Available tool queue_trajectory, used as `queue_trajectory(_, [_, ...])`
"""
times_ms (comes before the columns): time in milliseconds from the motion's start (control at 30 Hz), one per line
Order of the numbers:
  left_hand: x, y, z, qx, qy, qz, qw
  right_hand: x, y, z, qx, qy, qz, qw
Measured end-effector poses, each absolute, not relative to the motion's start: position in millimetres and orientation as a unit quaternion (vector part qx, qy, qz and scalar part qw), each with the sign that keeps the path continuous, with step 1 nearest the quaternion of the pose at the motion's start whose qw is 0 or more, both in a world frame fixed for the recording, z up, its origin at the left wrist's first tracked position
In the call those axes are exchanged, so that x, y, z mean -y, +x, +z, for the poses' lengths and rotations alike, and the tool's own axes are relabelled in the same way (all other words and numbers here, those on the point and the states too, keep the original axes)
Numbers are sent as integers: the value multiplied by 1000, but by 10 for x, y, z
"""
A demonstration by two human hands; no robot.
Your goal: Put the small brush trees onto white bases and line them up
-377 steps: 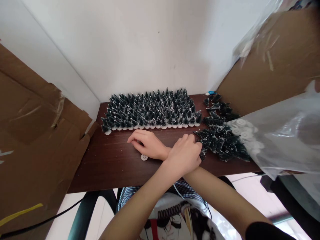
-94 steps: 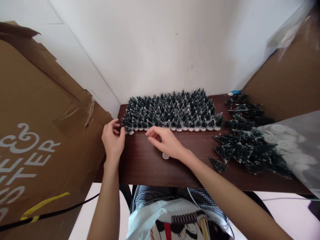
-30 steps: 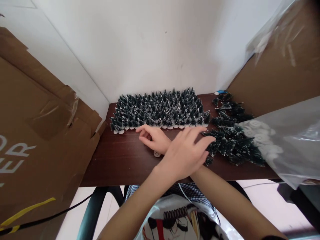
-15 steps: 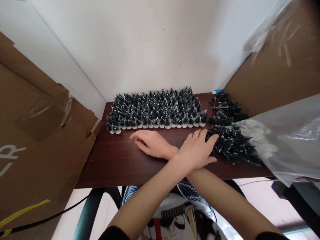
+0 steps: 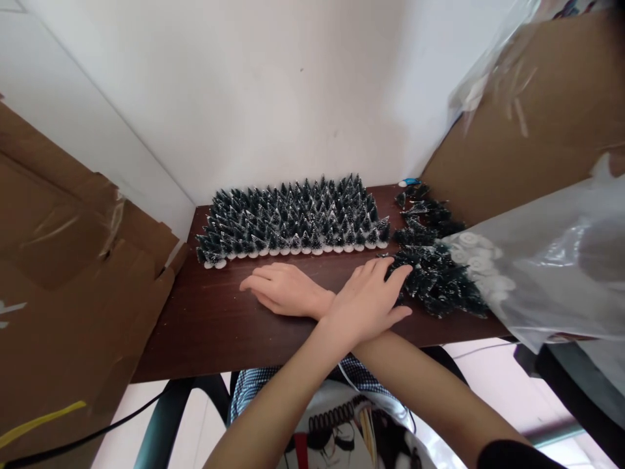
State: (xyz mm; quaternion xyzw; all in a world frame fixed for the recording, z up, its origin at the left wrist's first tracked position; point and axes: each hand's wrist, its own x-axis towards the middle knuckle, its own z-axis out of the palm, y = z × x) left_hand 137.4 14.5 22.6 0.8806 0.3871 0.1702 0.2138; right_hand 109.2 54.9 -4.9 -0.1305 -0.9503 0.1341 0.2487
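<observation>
My forearms cross over the table, the left one on top. My left hand [image 5: 370,296] reaches to the right side with its fingers apart, its fingertips beside a heap of loose miniature snow-tipped pine trees [image 5: 432,277]. I see nothing held in it. My right hand [image 5: 286,290] rests low over the tabletop on the left side, back up, its fingers stretched loosely leftward and holding nothing visible. Just behind it stand tight rows of upright miniature pine trees [image 5: 293,218] on round white bases. My left wrist touches or lies just over the right one; I cannot tell which.
The dark brown table [image 5: 209,339] meets a white wall [image 5: 244,98]. A cardboard box [image 5: 63,260] flanks the left, another cardboard box [image 5: 517,143] the right. A clear plastic bag [image 5: 551,260] covers some white bases. A small blue object [image 5: 410,182] lies at the back right.
The view has shifted, so the scene sits slightly further left. My right hand's fingers have closed some of the gap between them. The crossed arms and the tree rows look the same.
</observation>
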Motion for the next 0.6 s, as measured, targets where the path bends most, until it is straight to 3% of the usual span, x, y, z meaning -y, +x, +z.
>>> queue_trajectory(267, [-2,1185,307,-345,725,433,409,-574,1107,-4,952,-126,114,255])
queue_trajectory(367, [210,1070,305,-389,740,444,322,-622,1133,22,942,-140,134,274])
queue_trajectory(467, [425,937,243,-404,822,356,186,-684,1174,41,927,-163,150,304])
queue_trajectory(600, [585,787,137,-412,874,240,95,-732,1224,72,919,-179,147,320])
